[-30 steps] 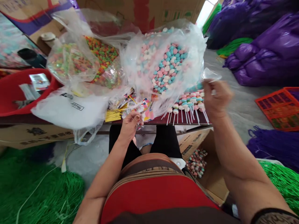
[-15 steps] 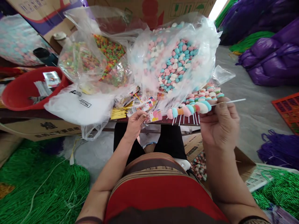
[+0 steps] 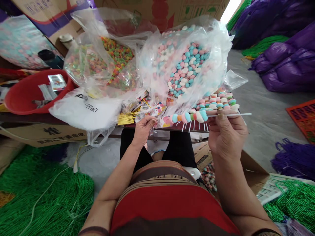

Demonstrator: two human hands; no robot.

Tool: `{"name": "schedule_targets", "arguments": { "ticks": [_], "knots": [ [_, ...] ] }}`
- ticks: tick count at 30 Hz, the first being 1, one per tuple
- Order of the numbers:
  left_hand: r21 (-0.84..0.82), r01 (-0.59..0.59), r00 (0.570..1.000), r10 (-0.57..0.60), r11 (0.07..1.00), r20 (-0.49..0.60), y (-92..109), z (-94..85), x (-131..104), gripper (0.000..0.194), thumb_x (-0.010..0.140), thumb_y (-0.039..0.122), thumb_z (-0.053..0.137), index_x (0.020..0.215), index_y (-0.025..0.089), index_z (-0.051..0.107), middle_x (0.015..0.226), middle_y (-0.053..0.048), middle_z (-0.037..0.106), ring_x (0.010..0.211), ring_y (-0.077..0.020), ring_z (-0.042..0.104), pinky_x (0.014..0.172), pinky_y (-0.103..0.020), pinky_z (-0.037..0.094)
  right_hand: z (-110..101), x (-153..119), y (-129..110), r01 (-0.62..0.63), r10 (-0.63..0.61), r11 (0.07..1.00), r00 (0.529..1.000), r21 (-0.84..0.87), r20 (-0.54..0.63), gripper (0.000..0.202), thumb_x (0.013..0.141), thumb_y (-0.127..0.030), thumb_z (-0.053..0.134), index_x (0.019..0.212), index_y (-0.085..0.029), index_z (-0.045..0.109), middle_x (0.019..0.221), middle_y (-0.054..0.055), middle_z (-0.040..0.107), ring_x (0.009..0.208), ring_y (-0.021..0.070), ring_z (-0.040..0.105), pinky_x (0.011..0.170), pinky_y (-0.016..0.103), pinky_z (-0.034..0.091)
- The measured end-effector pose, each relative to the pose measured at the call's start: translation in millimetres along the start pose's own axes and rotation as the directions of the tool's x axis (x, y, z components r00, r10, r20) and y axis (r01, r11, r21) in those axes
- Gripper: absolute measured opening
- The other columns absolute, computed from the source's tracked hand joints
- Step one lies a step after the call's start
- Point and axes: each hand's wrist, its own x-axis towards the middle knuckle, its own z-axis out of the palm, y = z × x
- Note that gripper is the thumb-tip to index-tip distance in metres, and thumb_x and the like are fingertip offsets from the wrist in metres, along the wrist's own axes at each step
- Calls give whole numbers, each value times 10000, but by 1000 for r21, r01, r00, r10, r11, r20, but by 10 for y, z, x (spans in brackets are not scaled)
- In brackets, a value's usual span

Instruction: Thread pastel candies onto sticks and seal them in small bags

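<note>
My right hand [image 3: 227,134] is closed on the white stick of a marshmallow skewer [image 3: 188,117], threaded with pink, blue, white, orange and green pieces. The skewer lies level and points left. Its left tip meets a small printed plastic bag [image 3: 165,121]; whether the tip is inside I cannot tell. My left hand [image 3: 144,130] pinches the left end of that bag between thumb and fingers. Several finished-looking skewers [image 3: 219,101] lie on the table just behind my right hand, their white sticks jutting over the front edge. Gold twist ties [image 3: 125,119] lie behind my left hand.
A large clear bag of marshmallows [image 3: 183,73] and a bag of coloured ring candies [image 3: 118,55] stand on the table. At left are a red basin [image 3: 22,98] and a white plastic bag [image 3: 86,105]. Green cord bundles [image 3: 56,193] cover the floor.
My right hand has moved left and slightly down with the marshmallow skewer, bringing its tip to the printed bag. My left hand stays nearly in place.
</note>
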Motion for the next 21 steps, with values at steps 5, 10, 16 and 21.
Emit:
{"name": "schedule_targets", "arguments": {
  "ticks": [5, 10, 16, 21],
  "knots": [
    [84, -60, 998, 58, 995, 32, 36, -17, -7, 323, 794, 540, 803, 807, 219, 766, 662, 25, 616, 628, -107, 531, 644, -246, 441, -70, 25, 51, -70, 69, 996, 997, 57, 24, 78, 849, -326, 765, 874, -272, 715, 798, -25, 765, 680, 151, 724, 681, 335, 626],
    [140, -136, 991, 134, 981, 23, 55, -22, -1, 296, 814, 522, 791, 802, 227, 776, 730, 7, 663, 686, -122, 564, 706, -259, 463, -100, 30, 125, -161, 158, 984, 987, 76, 38, 138, 819, -356, 808, 849, -254, 720, 812, -22, 778, 645, 130, 712, 663, 304, 621],
    [149, -127, 992, 125, 981, 22, 41, -22, -8, 320, 807, 546, 788, 798, 227, 768, 689, 20, 625, 630, -114, 533, 665, -260, 448, -114, 19, 129, -215, 216, 974, 976, 76, 6, 205, 730, -367, 882, 782, -235, 733, 788, -9, 794, 707, 164, 755, 665, 305, 637],
    [122, -146, 988, 140, 982, 62, 52, -19, -7, 268, 831, 501, 784, 816, 233, 771, 689, 23, 632, 611, -102, 536, 638, -245, 439, -170, 35, 128, -397, 385, 914, 914, 85, 130, 252, 643, -389, 923, 715, -224, 746, 784, 3, 805, 578, 139, 709, 622, 301, 638]
  ]
}}
